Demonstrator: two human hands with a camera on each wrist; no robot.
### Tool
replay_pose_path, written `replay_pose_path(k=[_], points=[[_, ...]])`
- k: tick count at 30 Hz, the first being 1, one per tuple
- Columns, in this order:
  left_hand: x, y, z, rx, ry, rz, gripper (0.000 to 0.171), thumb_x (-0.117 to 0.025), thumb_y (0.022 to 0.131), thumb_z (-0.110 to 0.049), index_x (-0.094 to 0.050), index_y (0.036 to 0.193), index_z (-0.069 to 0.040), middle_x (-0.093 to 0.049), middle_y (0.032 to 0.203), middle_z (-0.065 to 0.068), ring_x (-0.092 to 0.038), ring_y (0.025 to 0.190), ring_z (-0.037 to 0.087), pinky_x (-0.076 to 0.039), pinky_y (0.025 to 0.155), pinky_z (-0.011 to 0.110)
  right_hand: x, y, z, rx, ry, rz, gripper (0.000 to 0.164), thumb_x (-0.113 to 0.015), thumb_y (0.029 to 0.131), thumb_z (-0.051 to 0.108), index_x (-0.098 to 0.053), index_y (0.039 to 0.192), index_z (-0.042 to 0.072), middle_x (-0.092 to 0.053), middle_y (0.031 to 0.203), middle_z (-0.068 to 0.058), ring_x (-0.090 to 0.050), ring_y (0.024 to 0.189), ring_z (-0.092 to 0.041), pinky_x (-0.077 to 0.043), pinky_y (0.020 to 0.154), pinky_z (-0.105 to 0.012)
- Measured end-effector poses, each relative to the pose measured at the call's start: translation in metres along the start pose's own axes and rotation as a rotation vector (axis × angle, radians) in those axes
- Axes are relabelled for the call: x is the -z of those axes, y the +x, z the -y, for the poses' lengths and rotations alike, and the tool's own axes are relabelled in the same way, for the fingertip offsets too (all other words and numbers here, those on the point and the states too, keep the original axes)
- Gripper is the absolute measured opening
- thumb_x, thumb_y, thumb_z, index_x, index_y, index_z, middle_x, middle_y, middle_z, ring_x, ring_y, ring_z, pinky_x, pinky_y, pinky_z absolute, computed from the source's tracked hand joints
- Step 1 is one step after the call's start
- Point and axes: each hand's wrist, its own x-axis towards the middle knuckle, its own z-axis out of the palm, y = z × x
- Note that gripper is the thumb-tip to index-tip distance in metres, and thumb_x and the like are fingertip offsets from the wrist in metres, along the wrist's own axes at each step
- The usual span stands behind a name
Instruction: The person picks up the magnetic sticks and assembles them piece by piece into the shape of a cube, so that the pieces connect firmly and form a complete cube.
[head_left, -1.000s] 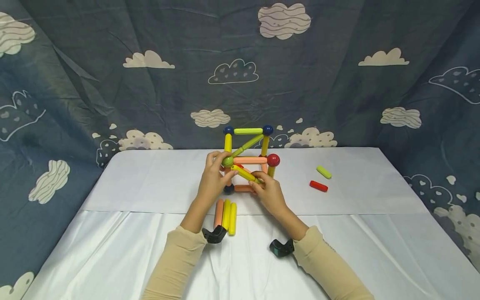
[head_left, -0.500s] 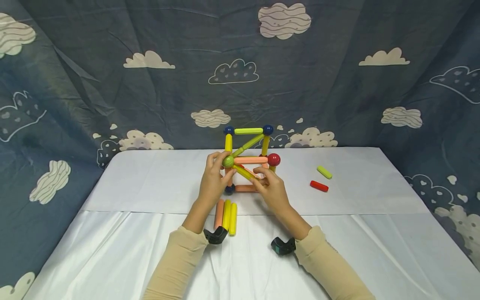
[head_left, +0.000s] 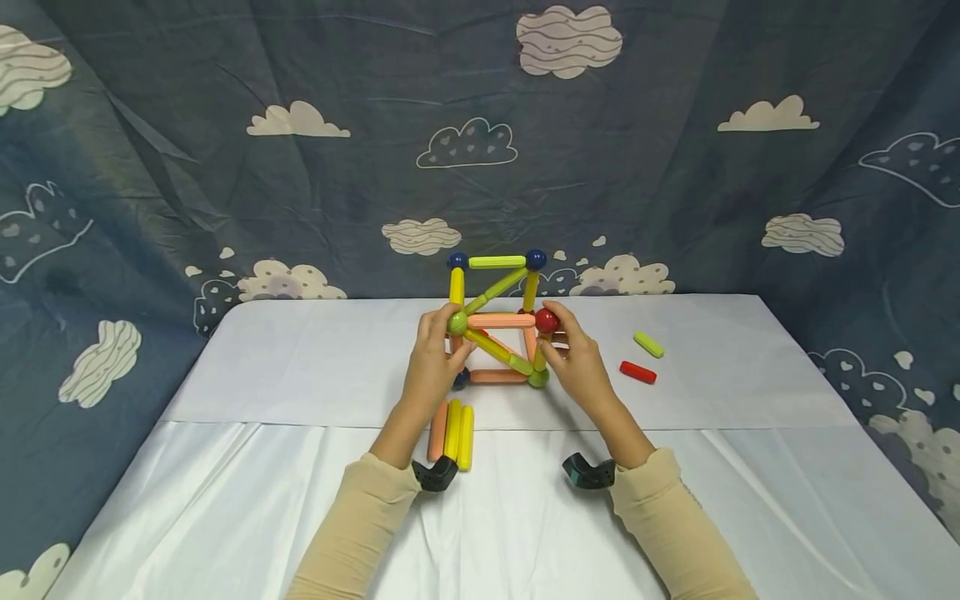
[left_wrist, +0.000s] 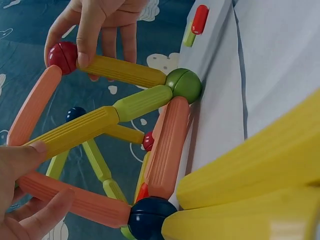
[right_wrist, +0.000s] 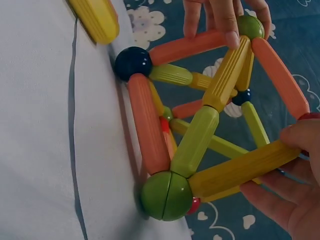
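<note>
A cube-like frame of magnetic rods and balls stands on the white table. My left hand [head_left: 433,350] holds the green ball [head_left: 457,322] at its upper front left corner. On the right, my right hand [head_left: 583,360] grips the red ball [head_left: 547,321] at the upper front corner, thumb against the yellow upright rod [right_wrist: 245,169] below. A salmon rod [head_left: 501,321] joins these two balls. Across the front face runs a diagonal of a yellow rod [left_wrist: 75,132] and a short lime rod [left_wrist: 144,102], reaching the lower green ball [right_wrist: 166,196]. Fingers partly hide both gripped balls.
Close in front of the frame lie a salmon rod [head_left: 438,433] and two yellow rods [head_left: 466,439]. Farther right are a short lime rod [head_left: 648,344] and a short red rod [head_left: 637,372]. A dark cloud-patterned cloth [head_left: 480,200] hangs behind the table.
My right hand has let go of the diagonal and moved right and up to the red ball. The diagonal's lower end now meets the lower green ball. My left hand stays at its corner.
</note>
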Motion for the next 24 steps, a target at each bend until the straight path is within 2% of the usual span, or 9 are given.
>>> replay_pose_path(k=[3,6,11,14,20,24], points=[[0.000,0.000,0.000,-0.003,-0.004,0.005,0.058,-0.068,0.080,-0.015,-0.037,0.129,-0.012,-0.040,0.114,0.012,-0.047,0.086,0.018,-0.046,0.062,0.022,-0.001,0.000,-0.003,0.014,0.022,-0.004,0.058,-0.062,0.083,-0.001,-0.038,0.133,0.017,-0.059,0.103,-0.014,-0.059,0.089,-0.025,-0.051,0.071,-0.033],[0.000,0.002,0.001,-0.007,-0.018,0.012,0.058,-0.068,0.080,-0.013,-0.037,0.129,-0.013,-0.041,0.115,0.011,-0.048,0.087,0.018,-0.046,0.061,0.018,-0.001,-0.001,-0.003,0.033,0.016,-0.017,0.058,-0.063,0.081,-0.003,-0.040,0.131,0.015,-0.059,0.101,-0.012,-0.059,0.088,-0.023,-0.051,0.071,-0.034],[0.000,0.011,0.008,-0.001,-0.062,0.043,0.059,-0.068,0.079,-0.010,-0.038,0.130,-0.014,-0.042,0.118,0.011,-0.047,0.090,0.019,-0.048,0.064,0.018,-0.002,-0.004,-0.001,0.058,-0.033,-0.034,0.056,-0.066,0.079,-0.001,-0.043,0.128,0.012,-0.060,0.099,-0.011,-0.059,0.084,-0.022,-0.052,0.067,-0.032],[0.000,0.018,0.013,0.029,-0.087,0.084,0.061,-0.068,0.079,-0.011,-0.038,0.132,-0.015,-0.043,0.118,0.013,-0.046,0.091,0.021,-0.048,0.065,0.019,-0.005,-0.005,0.001,0.071,-0.057,-0.046,0.056,-0.068,0.078,0.002,-0.043,0.127,0.013,-0.061,0.098,-0.010,-0.059,0.083,-0.021,-0.052,0.063,-0.028],[0.002,0.032,0.023,0.130,-0.138,0.173,0.068,-0.068,0.080,-0.011,-0.034,0.137,-0.026,-0.043,0.112,0.013,-0.048,0.095,0.023,-0.050,0.069,0.023,-0.011,-0.008,0.008,0.094,-0.056,-0.052,0.056,-0.069,0.078,0.004,-0.043,0.127,0.013,-0.061,0.098,-0.009,-0.059,0.082,-0.019,-0.052,0.062,-0.026],[0.005,0.041,0.029,0.159,-0.145,0.222,0.070,-0.067,0.081,-0.012,-0.032,0.139,-0.029,-0.044,0.113,0.012,-0.049,0.098,0.023,-0.049,0.072,0.025,-0.016,-0.008,0.013,0.104,-0.038,-0.049,0.055,-0.068,0.078,0.001,-0.044,0.126,0.014,-0.060,0.100,-0.011,-0.058,0.081,-0.020,-0.052,0.062,-0.026]])
